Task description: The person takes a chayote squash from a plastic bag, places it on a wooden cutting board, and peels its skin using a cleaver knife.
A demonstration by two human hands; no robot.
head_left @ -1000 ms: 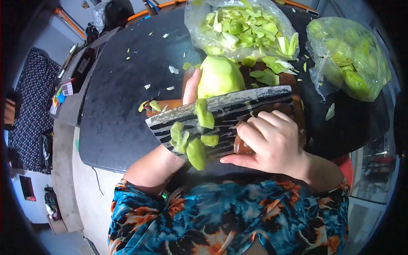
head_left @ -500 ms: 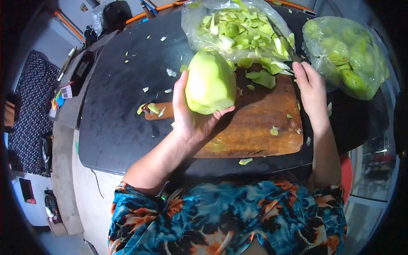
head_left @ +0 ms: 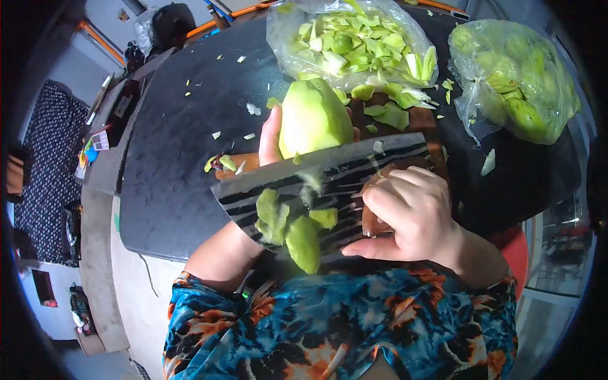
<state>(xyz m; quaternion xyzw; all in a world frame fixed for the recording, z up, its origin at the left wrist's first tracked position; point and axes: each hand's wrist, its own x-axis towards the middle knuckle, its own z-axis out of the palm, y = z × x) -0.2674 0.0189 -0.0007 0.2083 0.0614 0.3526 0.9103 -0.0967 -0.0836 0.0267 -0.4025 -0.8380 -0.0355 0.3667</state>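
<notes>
My left hand (head_left: 270,136) holds up a large peeled, pale-green fruit (head_left: 315,120) from its far side and below; most of its fingers are hidden. In my right hand (head_left: 415,212) is a cleaver (head_left: 342,171) with a broad, dark, striped-looking blade. Its upper edge lies across the fruit's lower end; I cannot tell whether it is cutting in. Several pieces of green peel (head_left: 303,244) cling to the blade's face. Behind and below the blade, the wooden cutting board (head_left: 437,136) is mostly covered from view.
A clear plastic bag (head_left: 278,41) heaped with green peelings lies at the board's far edge. To its right stands a tied plastic bag of green fruits (head_left: 525,82). Loose peel (head_left: 392,117) and small scraps are scattered over the board and dark table (head_left: 171,158).
My right hand has swung the cleaver from the peelings bag down and left, across the fruit's near end. The fruit stays nearly in place in my left hand.
</notes>
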